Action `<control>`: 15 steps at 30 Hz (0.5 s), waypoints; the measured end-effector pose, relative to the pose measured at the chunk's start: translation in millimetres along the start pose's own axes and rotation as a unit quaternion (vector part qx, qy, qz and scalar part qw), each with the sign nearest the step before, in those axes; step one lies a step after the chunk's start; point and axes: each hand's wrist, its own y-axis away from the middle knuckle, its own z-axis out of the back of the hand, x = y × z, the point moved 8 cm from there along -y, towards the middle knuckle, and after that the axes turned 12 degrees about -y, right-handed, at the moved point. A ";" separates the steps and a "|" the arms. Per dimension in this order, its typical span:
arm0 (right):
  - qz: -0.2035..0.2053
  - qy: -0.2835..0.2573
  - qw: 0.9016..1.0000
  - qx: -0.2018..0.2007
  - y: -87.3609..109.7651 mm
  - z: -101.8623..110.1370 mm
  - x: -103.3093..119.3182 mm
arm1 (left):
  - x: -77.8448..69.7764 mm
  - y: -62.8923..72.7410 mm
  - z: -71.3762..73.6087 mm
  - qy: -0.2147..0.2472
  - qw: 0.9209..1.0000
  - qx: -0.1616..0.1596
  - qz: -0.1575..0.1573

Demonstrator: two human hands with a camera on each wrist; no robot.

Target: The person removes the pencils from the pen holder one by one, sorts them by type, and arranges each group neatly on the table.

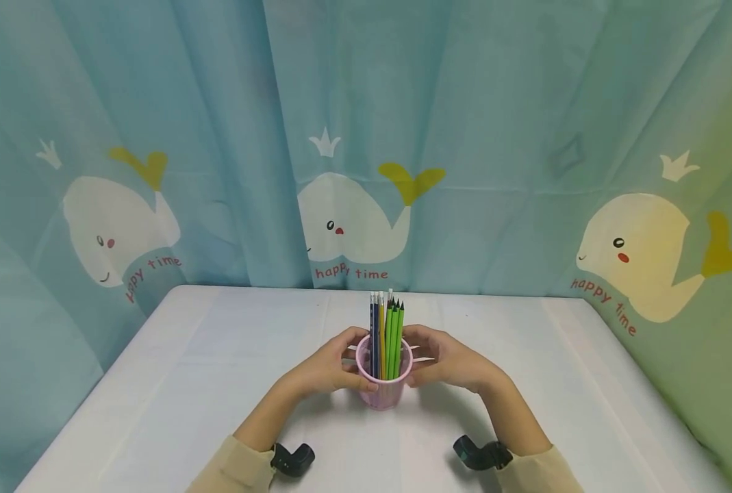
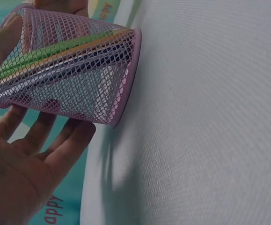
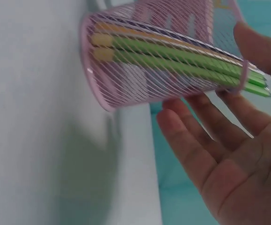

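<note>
A pink mesh pencil cup point(image 1: 383, 395) stands upright near the middle of the white table. Several pencils lean inside it: green ones point(image 1: 394, 342) with dark tips up, plus dark blue ones point(image 1: 374, 335) and a yellow one. My left hand point(image 1: 327, 367) holds the cup from the left, thumb across the front of the rim and fingers along its side. From the opposite side my right hand point(image 1: 455, 359) grips it, its thumb point(image 3: 261, 49) at the rim and fingertips against the mesh. In the left wrist view the cup's base point(image 2: 128, 79) is right at the tabletop.
The white table point(image 1: 230, 342) stretches to both sides and ends at a back edge. Behind it hangs a blue-green curtain point(image 1: 495, 103) printed with whales. Black wrist devices point(image 1: 293, 460) sit at both sleeve cuffs.
</note>
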 end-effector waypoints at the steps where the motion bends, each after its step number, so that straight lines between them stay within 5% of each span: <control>1: 0.002 -0.001 1.000 0.000 1.2 1.1 1.4 | 0.2 0.1 -0.2 0.001 1.000 0.002 0.000; 7: 0.031 0.009 0.997 -0.070 1.9 9.0 6.3 | 2.3 1.3 -1.9 0.002 1.000 0.017 -0.005; 15: 0.062 0.024 0.981 -0.182 -6.6 9.3 8.3 | 1.4 0.0 -2.4 0.012 1.000 0.021 -0.017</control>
